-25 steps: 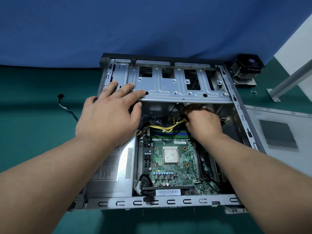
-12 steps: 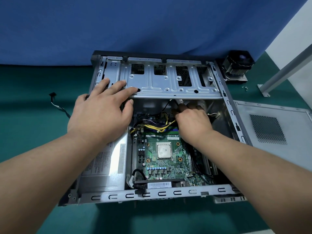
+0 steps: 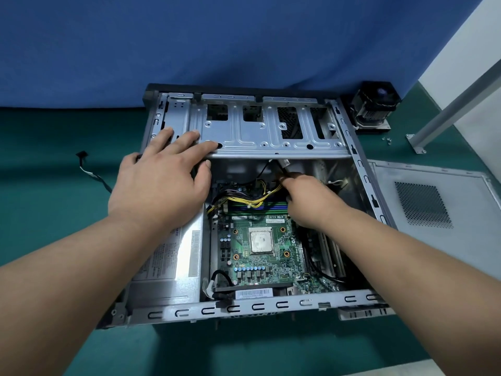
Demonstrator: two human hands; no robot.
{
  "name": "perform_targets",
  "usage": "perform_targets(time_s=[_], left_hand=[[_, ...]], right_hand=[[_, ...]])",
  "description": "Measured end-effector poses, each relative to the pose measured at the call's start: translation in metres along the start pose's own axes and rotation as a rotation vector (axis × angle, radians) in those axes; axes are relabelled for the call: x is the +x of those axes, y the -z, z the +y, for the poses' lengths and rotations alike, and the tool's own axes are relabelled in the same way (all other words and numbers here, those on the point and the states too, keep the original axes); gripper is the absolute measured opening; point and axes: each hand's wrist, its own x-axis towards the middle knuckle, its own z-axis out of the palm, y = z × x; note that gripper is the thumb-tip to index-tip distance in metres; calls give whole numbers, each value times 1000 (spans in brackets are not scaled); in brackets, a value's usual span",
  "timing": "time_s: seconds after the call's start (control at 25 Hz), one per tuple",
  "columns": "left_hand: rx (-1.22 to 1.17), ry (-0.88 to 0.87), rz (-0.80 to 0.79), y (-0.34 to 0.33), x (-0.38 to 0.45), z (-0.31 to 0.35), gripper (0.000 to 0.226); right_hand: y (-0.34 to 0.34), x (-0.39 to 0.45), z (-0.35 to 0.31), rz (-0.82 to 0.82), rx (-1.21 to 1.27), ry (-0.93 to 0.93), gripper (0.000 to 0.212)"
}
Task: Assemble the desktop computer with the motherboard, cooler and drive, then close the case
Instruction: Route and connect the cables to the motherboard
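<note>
The open computer case (image 3: 360, 169) lies on its side on a green table. Inside it sits the green motherboard (image 3: 260, 253) with a bare CPU (image 3: 260, 241) in the middle. My left hand (image 3: 162, 183) rests flat with spread fingers on the left end of the metal drive cage (image 3: 271, 134). My right hand (image 3: 311, 199) reaches under the cage edge, fingers curled around a black cable (image 3: 283, 165) near the yellow wires (image 3: 260, 198). The fingertips are hidden. The cooler (image 3: 372, 107) stands outside the case at the back right.
The grey side panel (image 3: 433, 202) lies flat to the right of the case. The power supply (image 3: 173, 256) fills the case's left side. A loose cable (image 3: 92, 172) lies on the table at left. Small screws (image 3: 387, 140) and a metal leg (image 3: 447, 104) are at right.
My right hand has shifted slightly back and left under the cage edge, and the black cable end now shows above it. My left hand stays on the cage.
</note>
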Motion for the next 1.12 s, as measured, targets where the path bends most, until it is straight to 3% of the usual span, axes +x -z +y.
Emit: perform_targets(time_s=[0.24,0.32,0.48,0.8,1.0,1.12], left_hand=[[6,0,1,0,-2,0,49],[5,0,1,0,-1,0,50],[3,0,3,0,-1,0,49],[10,4,2,0,-1,1,49],[-2,8,-1,1,-2,0,49],[-4,10,-3,1,-1,1,48]], right_hand=[[-1,-1,-3,218,145,-151,9],[-4,1,-5,250,184,-238,25],[-5,5,-3,274,209,-303,11],[-5,3,-1,205,367,-327,22],[-5,0,-5,169,320,-292,29],[-1,-4,-7,134,150,-201,30]])
